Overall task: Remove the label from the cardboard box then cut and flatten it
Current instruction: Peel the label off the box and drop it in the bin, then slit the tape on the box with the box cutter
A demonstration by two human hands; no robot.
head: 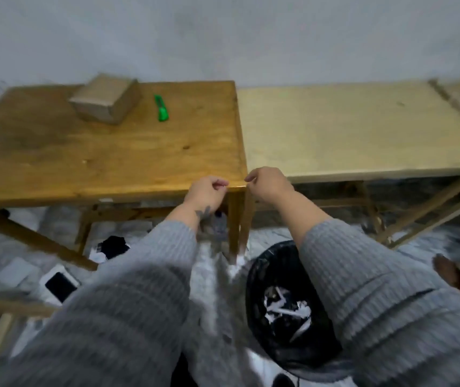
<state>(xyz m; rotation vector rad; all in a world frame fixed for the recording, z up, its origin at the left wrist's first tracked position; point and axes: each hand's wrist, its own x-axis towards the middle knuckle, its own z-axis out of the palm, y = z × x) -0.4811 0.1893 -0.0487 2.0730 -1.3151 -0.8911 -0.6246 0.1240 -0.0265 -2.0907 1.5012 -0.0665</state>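
Observation:
A closed brown cardboard box (106, 99) sits at the far left of the darker wooden table (83, 157). A green utility knife (161, 108) lies just right of it. Both my hands hover at the table's near right corner, far from the box. My left hand (206, 192) and my right hand (268, 183) each have thumb and fingertips pinched together, a short gap apart. The picture is blurred, and I cannot make out anything held between the fingers. Grey knitted sleeves cover both forearms.
A paler wooden table (363, 127) adjoins on the right. Below my hands, a black-lined bin (287, 303) on the floor holds white paper scraps. Loose papers and dark items lie on the floor under the left table. A grey wall is behind.

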